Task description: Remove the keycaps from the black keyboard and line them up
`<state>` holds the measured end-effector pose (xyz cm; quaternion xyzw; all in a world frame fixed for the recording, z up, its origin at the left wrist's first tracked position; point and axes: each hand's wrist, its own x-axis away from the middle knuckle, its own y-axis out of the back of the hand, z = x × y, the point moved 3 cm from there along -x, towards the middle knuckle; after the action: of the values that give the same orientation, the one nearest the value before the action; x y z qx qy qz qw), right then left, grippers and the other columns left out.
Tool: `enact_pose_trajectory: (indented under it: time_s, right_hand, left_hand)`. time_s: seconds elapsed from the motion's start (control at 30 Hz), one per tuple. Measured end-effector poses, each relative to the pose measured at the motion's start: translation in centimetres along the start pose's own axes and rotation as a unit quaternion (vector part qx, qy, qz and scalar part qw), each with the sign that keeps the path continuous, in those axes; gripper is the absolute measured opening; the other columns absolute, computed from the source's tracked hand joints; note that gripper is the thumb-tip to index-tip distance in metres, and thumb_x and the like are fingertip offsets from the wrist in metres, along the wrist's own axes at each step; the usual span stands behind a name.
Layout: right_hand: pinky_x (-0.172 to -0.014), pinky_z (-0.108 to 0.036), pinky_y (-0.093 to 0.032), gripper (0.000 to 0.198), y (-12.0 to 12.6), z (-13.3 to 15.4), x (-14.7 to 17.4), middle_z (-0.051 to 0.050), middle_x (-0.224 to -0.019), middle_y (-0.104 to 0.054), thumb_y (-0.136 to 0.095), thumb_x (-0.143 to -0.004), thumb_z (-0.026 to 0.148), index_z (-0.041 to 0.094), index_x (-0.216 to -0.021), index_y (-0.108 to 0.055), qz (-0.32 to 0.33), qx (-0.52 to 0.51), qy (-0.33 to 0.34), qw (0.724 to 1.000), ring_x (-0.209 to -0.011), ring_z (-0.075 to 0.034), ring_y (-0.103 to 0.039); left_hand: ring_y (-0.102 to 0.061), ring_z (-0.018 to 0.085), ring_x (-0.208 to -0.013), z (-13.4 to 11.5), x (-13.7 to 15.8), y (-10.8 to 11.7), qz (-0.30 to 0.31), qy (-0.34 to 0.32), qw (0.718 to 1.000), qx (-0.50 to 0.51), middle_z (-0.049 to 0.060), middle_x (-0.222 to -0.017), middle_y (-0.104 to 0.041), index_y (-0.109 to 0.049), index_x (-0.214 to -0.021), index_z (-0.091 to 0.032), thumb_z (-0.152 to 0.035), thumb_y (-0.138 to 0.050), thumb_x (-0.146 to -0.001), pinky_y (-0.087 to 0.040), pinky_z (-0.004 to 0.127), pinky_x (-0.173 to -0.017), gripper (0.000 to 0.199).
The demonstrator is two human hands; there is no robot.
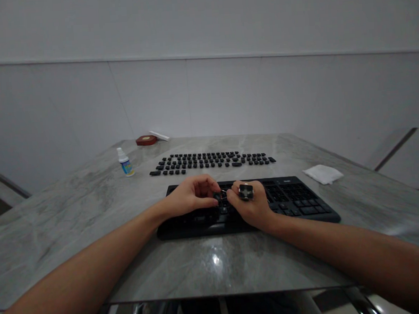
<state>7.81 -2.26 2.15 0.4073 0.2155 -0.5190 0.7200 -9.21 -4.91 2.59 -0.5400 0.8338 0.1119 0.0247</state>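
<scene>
A black keyboard (199, 226) lies across the table in front of me, with keys in place on its right part. Over its middle, my right hand (251, 206) is closed around a keycap puller (246, 191), whose dark squarish end shows above the fist and whose thin wires stick out to the left. My left hand (197, 193) pinches a small black keycap (217, 196) between thumb and fingers, right at the wire tips. Behind the keyboard, many loose black keycaps (209, 160) are laid out in rows.
At the left stands a white spray bottle (125, 163) with a blue and yellow label. A reddish-brown box (146, 140) and a white strip (159, 136) are at the back left. White folded tissue (323, 174) lies right of the keyboard. The marble-look table (75, 222) meets a pale wall.
</scene>
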Motion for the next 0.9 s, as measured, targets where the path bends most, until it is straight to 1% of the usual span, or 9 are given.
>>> enact_pose_trajectory:
  time_s: [0.17, 0.3, 0.47, 0.53, 0.6, 0.63, 0.73, 0.83, 0.9]
  right_hand:
    - [-0.045, -0.022, -0.025, 0.038, 0.0, 0.2, -0.1, 0.007, -0.047, -0.028, -0.055, -0.076, 0.016, 0.02, -0.051, -0.026, 0.004, -0.012, -0.001, 1.0, -0.045, -0.006, -0.023]
    - [-0.045, -0.022, -0.025, 0.036, -0.1, 0.2, -0.2, 0.007, -0.049, -0.027, -0.054, -0.077, 0.017, 0.02, -0.052, -0.028, 0.022, -0.019, -0.023, 0.999, -0.046, -0.006, -0.025]
    - [-0.044, -0.022, -0.023, 0.034, -0.3, 0.0, -0.2, 0.006, -0.051, -0.026, -0.051, -0.075, 0.018, 0.02, -0.051, -0.028, 0.037, -0.02, -0.07, 0.997, -0.047, -0.007, -0.025]
    - [-0.043, -0.022, -0.022, 0.033, -0.4, 0.0, -0.2, 0.006, -0.05, -0.025, -0.05, -0.073, 0.018, 0.021, -0.051, -0.027, 0.036, -0.024, -0.081, 0.996, -0.046, -0.007, -0.025]
    - [-0.043, -0.022, -0.022, 0.032, -0.4, -0.1, -0.2, 0.006, -0.05, -0.025, -0.05, -0.072, 0.018, 0.021, -0.05, -0.026, 0.033, -0.024, -0.085, 0.996, -0.046, -0.007, -0.024]
    - [-0.043, -0.022, -0.022, 0.032, -0.4, -0.1, -0.2, 0.006, -0.05, -0.024, -0.05, -0.071, 0.018, 0.021, -0.05, -0.026, 0.031, -0.021, -0.086, 0.996, -0.046, -0.007, -0.024]
    - [-0.043, -0.022, -0.022, 0.032, -0.4, -0.3, -0.2, 0.006, -0.051, -0.024, -0.05, -0.071, 0.018, 0.021, -0.05, -0.025, 0.028, -0.013, -0.086, 0.996, -0.046, -0.007, -0.024]
    - [-0.044, -0.022, -0.022, 0.032, -0.4, -0.5, -0.1, 0.006, -0.051, -0.024, -0.05, -0.071, 0.018, 0.021, -0.05, -0.026, 0.03, -0.01, -0.084, 0.996, -0.047, -0.007, -0.024]
    - [-0.044, -0.022, -0.022, 0.033, -0.4, -0.5, -0.1, 0.006, -0.05, -0.024, -0.05, -0.071, 0.018, 0.021, -0.05, -0.025, 0.03, -0.011, -0.084, 0.996, -0.047, -0.007, -0.024]
  left_hand:
    - [-0.057, 0.01, -0.065, -0.2, 0.2, 0.0, -0.021, -0.012, 0.997, -0.068, 0.0, -0.073, -0.062, -0.062, -0.092, -0.012, -0.022, -0.072, -0.075, -0.044, 0.024, -0.064, 0.022]
    - [-0.058, 0.011, -0.07, -0.5, 0.2, 0.2, -0.049, -0.046, 0.99, -0.122, 0.001, -0.077, -0.063, -0.065, -0.091, -0.012, -0.023, -0.072, -0.076, -0.046, 0.025, -0.068, 0.02]
    - [-0.06, 0.014, -0.077, -0.5, 0.1, 0.8, -0.066, -0.072, 0.986, -0.134, 0.004, -0.086, -0.066, -0.066, -0.096, -0.014, -0.028, -0.07, -0.079, -0.049, 0.028, -0.074, 0.023]
    - [-0.06, 0.015, -0.079, -0.5, 0.0, 1.4, -0.089, -0.083, 0.981, -0.154, 0.005, -0.089, -0.066, -0.067, -0.096, -0.014, -0.03, -0.07, -0.079, -0.049, 0.029, -0.075, 0.024]
    - [-0.058, 0.014, -0.077, -0.5, -0.2, 2.5, -0.129, -0.08, 0.967, -0.206, 0.004, -0.087, -0.066, -0.069, -0.096, -0.014, -0.03, -0.069, -0.079, -0.048, 0.029, -0.075, 0.023]
    - [-0.057, 0.014, -0.076, -0.4, -0.3, 3.1, -0.15, -0.071, 0.955, -0.245, 0.004, -0.085, -0.066, -0.07, -0.096, -0.015, -0.029, -0.069, -0.079, -0.048, 0.029, -0.075, 0.022]
    - [-0.056, 0.014, -0.073, 0.5, -0.5, 5.0, -0.196, -0.025, 0.909, -0.367, 0.003, -0.084, -0.068, -0.071, -0.096, -0.017, -0.023, -0.067, -0.078, -0.046, 0.03, -0.074, 0.019]
    - [-0.057, 0.015, -0.072, 1.5, -0.7, 6.2, -0.206, 0.011, 0.876, -0.436, 0.003, -0.085, -0.07, -0.07, -0.094, -0.017, -0.018, -0.065, -0.077, -0.045, 0.029, -0.074, 0.017]
    - [-0.058, 0.015, -0.071, 2.0, -0.8, 6.4, -0.197, 0.025, 0.864, -0.463, 0.003, -0.082, -0.071, -0.071, -0.087, -0.017, -0.018, -0.064, -0.078, -0.045, 0.03, -0.076, 0.011]
